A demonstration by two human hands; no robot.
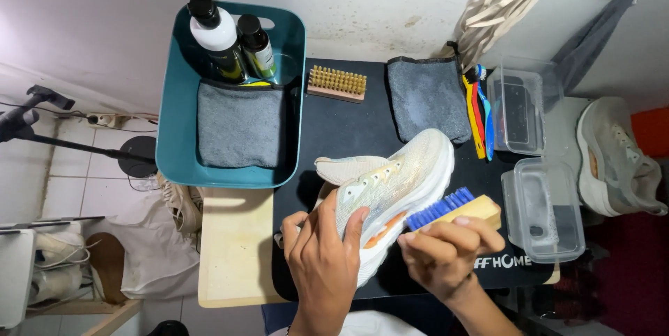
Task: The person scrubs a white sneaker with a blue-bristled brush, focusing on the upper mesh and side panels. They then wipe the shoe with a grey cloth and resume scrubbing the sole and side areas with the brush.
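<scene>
Cream sneaker (390,183) sits tilted on the black mat (334,134) at mid-tabletop. Left hand (324,256) fingers wrap its heel; right hand (442,252) fingers pinch the blue-bristled brush (453,211) against the sidewall. Best bet: short strokes, steady brace, bristles flat.

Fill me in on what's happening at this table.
A person is working on a pale sneaker on a black mat. The left hand grips the sneaker's side, tilting it up. The right hand holds a wooden brush with blue bristles against its sole edge. Behind sit a teal bin with two bottles and a grey cloth, another brush, a second cloth, and two clear tubs. The other sneaker lies off to the right.
</scene>
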